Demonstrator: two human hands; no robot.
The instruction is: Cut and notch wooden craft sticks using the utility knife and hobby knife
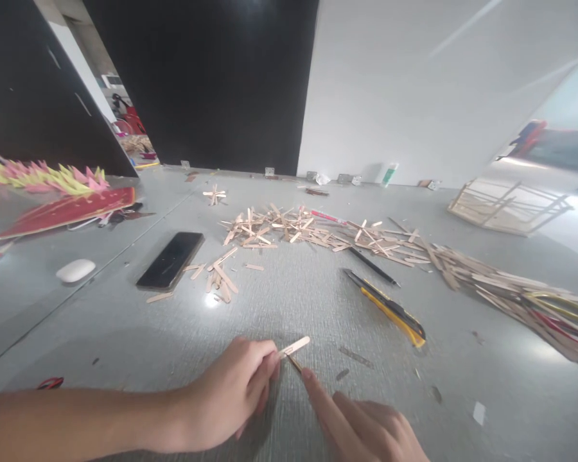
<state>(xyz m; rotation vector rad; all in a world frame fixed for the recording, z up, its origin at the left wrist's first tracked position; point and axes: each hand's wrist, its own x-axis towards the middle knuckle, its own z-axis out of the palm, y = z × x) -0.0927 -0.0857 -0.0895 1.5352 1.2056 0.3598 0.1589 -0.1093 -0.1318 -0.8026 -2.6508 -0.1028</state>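
Between the thumb and fingers of my left hand (241, 385) is a wooden craft stick (297, 346), its rounded end pointing up and to the right. A small rectangular outline shows on the stick's face. My right hand (361, 420) grips a thin pointed tool (295, 364), its index finger stretched along it. The tool's tip meets the stick close to my left fingertips. Most of the tool is hidden under the right hand, so its kind is unclear. Right of the hands lies a yellow and black utility knife (390, 308), with a black pen (373, 266) behind it.
A long heap of craft sticks (279, 224) spreads across the table (279, 289) toward the right. On the left are a phone (171, 260), a white mouse-like object (76, 271) and a red piece with pink and yellow spikes (72, 208). A stick frame (508, 208) stands at right.
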